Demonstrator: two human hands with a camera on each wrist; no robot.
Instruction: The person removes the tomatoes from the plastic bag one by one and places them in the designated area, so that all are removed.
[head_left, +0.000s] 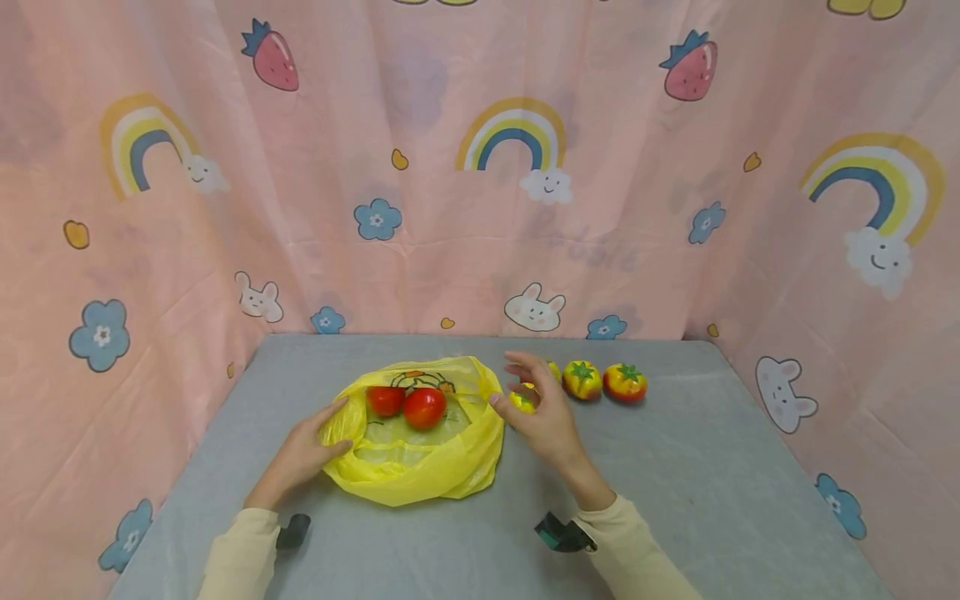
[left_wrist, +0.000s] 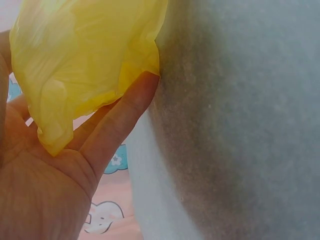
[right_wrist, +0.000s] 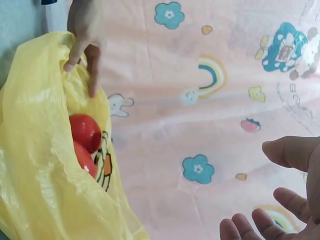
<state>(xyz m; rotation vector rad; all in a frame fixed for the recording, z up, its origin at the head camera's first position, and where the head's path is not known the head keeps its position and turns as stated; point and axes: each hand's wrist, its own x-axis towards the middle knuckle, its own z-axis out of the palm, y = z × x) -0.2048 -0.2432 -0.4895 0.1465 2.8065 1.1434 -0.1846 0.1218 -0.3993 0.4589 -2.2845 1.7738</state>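
A yellow plastic bag point(head_left: 420, 475) lies on the table with its mouth spread wide. Two red tomatoes point(head_left: 424, 409) show inside it, against a printed side. At the bag's left side my left hand point(head_left: 300, 454) touches the plastic, thumb and fingers spread around it; its fingers point(left_wrist: 117, 120) look nearly straight in the left wrist view. My right hand point(head_left: 549, 421) hovers to the right of the bag, fingers apart and holding nothing. Behind and beside it stand several yellow-red tomatoes with green tops, one yellow tomato point(head_left: 523, 398) partly hidden by the fingers.
Two yellow-red tomatoes, the middle one point(head_left: 582, 381) and the rightmost one point(head_left: 625, 383), stand in a row toward the back right. The grey table point(head_left: 675, 467) ends at a pink printed curtain point(head_left: 420, 275) at the back and sides.
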